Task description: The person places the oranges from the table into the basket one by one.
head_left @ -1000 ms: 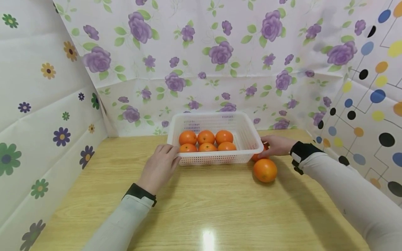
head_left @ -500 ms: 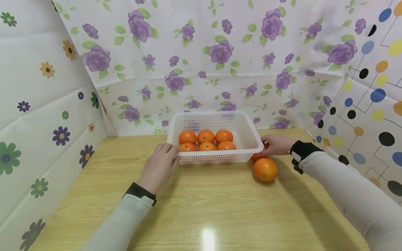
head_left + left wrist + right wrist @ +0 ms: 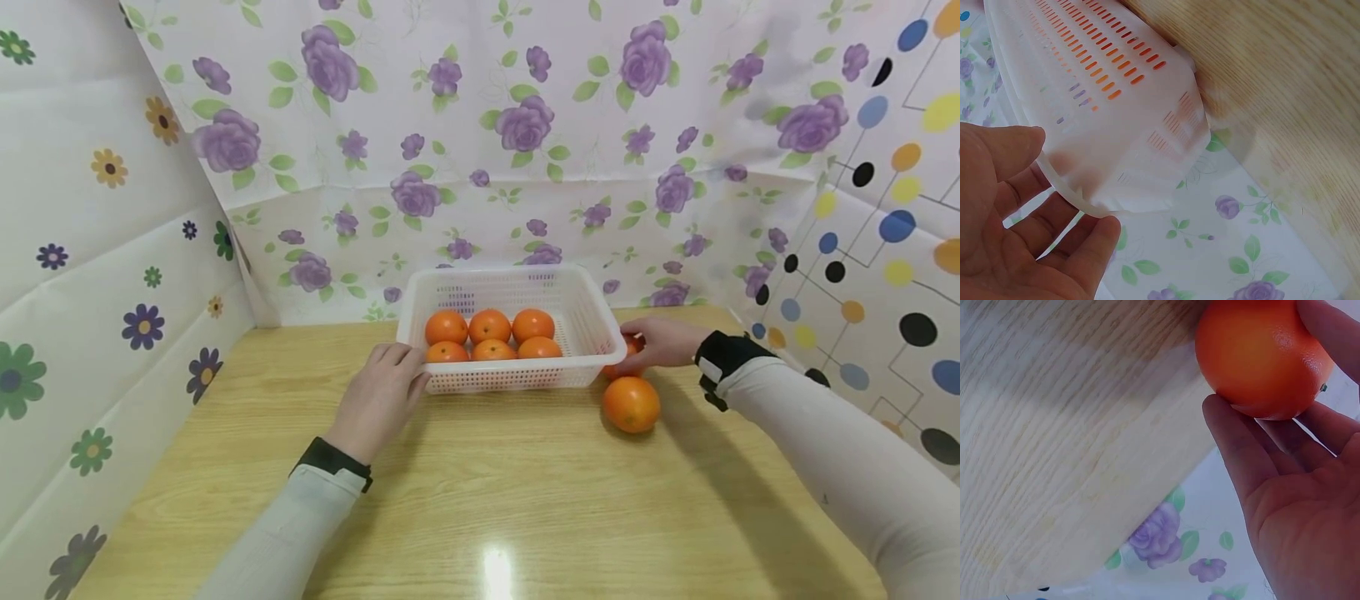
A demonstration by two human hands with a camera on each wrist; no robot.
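A white perforated plastic basket (image 3: pixel 517 367) stands against the back of the table, with several oranges (image 3: pixel 490 328) in two rows inside. My left hand (image 3: pixel 381 398) grips the rim at its front left corner; the left wrist view shows the thumb and fingers on either side of that rim. Beside the basket's right end, my right hand (image 3: pixel 662 342) holds an orange (image 3: pixel 1257 359) between thumb and fingers. In the head view, hand and basket partly cover this orange. Just in front of it another orange (image 3: pixel 632 406) lies loose on the table.
The light wooden table (image 3: pixel 465 492) extends in front of the basket. A purple-flowered cloth (image 3: pixel 480 150) hangs right behind it. Patterned cloths, the left cloth (image 3: pixel 97 275) with flowers and the right cloth (image 3: pixel 870 242) with dots, wall in both sides.
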